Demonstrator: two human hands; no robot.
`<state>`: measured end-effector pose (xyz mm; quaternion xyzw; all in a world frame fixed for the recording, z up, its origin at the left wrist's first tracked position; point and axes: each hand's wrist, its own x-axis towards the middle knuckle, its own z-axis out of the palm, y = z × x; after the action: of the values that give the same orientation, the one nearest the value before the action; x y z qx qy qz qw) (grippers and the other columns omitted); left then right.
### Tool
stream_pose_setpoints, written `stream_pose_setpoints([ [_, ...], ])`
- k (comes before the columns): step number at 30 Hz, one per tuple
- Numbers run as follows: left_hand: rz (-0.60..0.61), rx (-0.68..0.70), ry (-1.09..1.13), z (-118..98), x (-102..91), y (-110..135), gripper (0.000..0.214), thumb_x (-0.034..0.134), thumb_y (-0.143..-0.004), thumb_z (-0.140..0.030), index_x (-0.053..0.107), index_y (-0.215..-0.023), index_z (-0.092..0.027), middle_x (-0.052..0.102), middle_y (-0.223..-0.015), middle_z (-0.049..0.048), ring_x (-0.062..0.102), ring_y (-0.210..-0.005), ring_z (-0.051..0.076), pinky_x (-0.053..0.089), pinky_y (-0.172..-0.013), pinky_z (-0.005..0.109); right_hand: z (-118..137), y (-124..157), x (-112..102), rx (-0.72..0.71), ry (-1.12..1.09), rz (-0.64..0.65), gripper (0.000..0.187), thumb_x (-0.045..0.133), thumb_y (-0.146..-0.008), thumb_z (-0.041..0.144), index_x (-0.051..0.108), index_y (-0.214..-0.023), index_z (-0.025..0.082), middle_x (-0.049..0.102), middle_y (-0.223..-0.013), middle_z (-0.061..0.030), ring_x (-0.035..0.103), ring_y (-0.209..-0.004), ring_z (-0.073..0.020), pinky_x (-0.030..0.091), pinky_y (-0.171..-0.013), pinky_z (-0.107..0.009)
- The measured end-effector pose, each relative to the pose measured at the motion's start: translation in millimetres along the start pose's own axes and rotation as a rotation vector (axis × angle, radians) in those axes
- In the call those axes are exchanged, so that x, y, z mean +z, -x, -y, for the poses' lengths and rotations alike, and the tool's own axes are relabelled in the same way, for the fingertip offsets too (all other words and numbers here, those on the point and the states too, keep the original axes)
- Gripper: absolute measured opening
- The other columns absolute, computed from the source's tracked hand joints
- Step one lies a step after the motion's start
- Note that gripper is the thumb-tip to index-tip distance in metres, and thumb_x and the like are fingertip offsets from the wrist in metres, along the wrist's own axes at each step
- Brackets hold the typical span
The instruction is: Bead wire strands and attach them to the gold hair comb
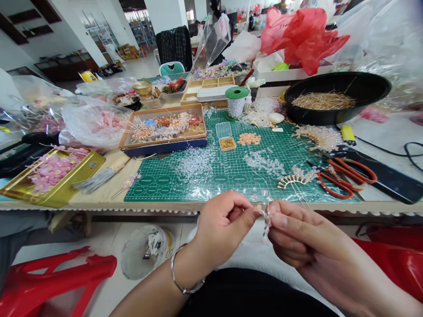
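Between both hands, just off the table's front edge, is a small strand of clear beads (266, 226). My left hand (228, 229), with a silver bangle on the wrist, pinches its upper left end between thumb and index finger. My right hand (297, 233) pinches the strand from the other side, its remaining fingers curled. On the green cutting mat (228, 165) beyond lie loose clear beads (194, 165), a second scatter of clear beads (264, 162), peach-coloured pieces (250, 139) and a small clear box of gold beads (227, 143). A gold comb-like piece (292, 180) lies nearest my right hand.
Red-handled scissors (342, 176) and a dark phone (386, 174) lie at right. Behind them stands a black bowl (373, 90) of gold pins. A cardboard tray (127, 141) of beaded sprays and a gold tin (54, 200) of pink flowers are at left. A bucket (128, 259) stands below.
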<state>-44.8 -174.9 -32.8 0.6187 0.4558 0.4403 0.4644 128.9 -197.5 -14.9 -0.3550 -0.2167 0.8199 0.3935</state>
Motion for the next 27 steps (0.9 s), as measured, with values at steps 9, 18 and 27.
stream_pose_setpoints([
  [9,0.162,0.1,-0.099,3.0,-17.2,-3.1,0.028,0.067,-0.087,-0.042,0.069,-0.071,-0.019,0.062,-0.06,0.0006,0.049,-0.055,0.011,0.038,-0.055,0.025,4.1,2.5,-15.4,0.152,0.161,0.102,0.033,0.082,-0.08,0.04,0.059,-0.076,0.017,0.029,-0.057,0.0092,0.016,-0.046,-0.0038,0.012,-0.042,-0.018],
  [18,0.495,-0.044,-0.024,9.8,-57.0,-17.7,0.011,0.069,-0.086,-0.028,0.074,-0.083,-0.019,0.075,-0.079,0.0037,0.065,-0.072,0.013,0.048,-0.066,0.023,13.9,2.0,-23.4,0.171,0.355,0.237,0.038,0.08,-0.079,0.048,0.058,-0.076,0.017,0.031,-0.057,0.0089,0.018,-0.047,-0.0045,0.012,-0.043,-0.02],
  [27,-0.142,0.287,-0.848,-28.8,-79.0,-4.8,0.02,0.055,-0.091,-0.016,0.073,-0.095,-0.024,0.075,-0.092,0.0029,0.068,-0.085,0.02,0.051,-0.08,0.033,23.3,-7.4,-35.5,0.1,0.711,0.203,0.032,0.071,-0.086,0.044,0.055,-0.073,0.019,0.037,-0.059,0.0066,0.022,-0.052,-0.008,0.016,-0.047,-0.024],
])
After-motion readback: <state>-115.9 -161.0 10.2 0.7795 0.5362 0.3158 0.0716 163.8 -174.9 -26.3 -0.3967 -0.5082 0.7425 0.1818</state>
